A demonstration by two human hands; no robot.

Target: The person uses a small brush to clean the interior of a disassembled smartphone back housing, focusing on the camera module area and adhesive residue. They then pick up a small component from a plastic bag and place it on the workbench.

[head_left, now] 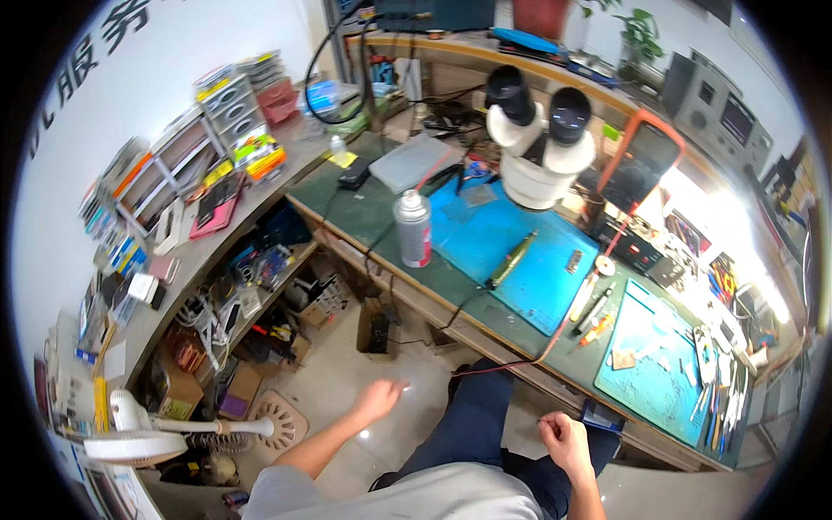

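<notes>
My left hand [379, 399] is stretched out over the pale floor in front of the bench, blurred, with loose fingers and nothing in it. By my right thigh, just below the bench's front edge, my right hand [563, 438] is curled into a fist; I can make out nothing held in it. A thin red wire [511, 364] hangs off the bench edge above my dark trouser leg [472, 425]. On the bench lies a blue work mat [520, 251] with a slim metal tool on it, under a white stereo microscope [537, 147].
A white and red spray can [414, 228] stands left of the blue mat. A teal mat [659, 355] with several hand tools lies at the right. An orange-cased meter [641, 160] leans behind. Cluttered shelves [173, 199] and boxes fill the left; a white fan [147, 433] stands at lower left.
</notes>
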